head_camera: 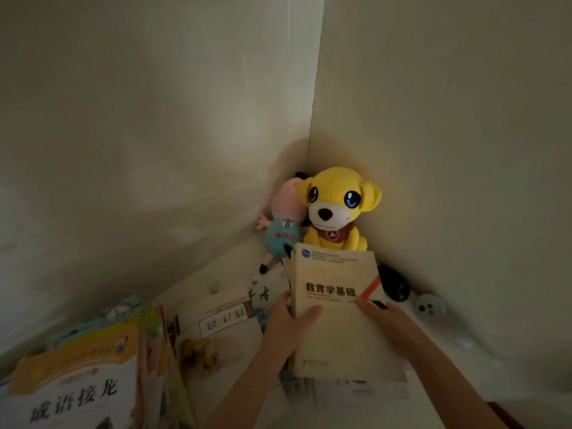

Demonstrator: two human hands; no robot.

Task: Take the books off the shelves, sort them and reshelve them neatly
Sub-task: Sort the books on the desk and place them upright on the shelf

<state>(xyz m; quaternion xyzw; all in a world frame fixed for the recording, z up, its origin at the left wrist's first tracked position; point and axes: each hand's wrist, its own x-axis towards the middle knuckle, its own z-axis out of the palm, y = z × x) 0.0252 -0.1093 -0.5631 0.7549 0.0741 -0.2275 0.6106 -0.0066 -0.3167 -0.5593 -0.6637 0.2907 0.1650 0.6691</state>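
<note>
A cream book with black Chinese lettering and a red stripe [337, 308] is held cover up over the white surface near the room corner. My left hand [289, 320] grips its left edge, thumb lying across the cover. My right hand [387, 323] holds its right edge, fingers on the cover. Another white book [223, 329] lies flat to the left of it. A pile of colourful children's books [93, 360] fills the lower left. More books lie under the held one, mostly hidden.
A yellow plush dog [337, 209] and a pink plush pig [283, 224] sit in the corner behind the book. A black oval object [394, 283] and a small white round gadget [428, 306] lie by the right wall. Walls close in left and right.
</note>
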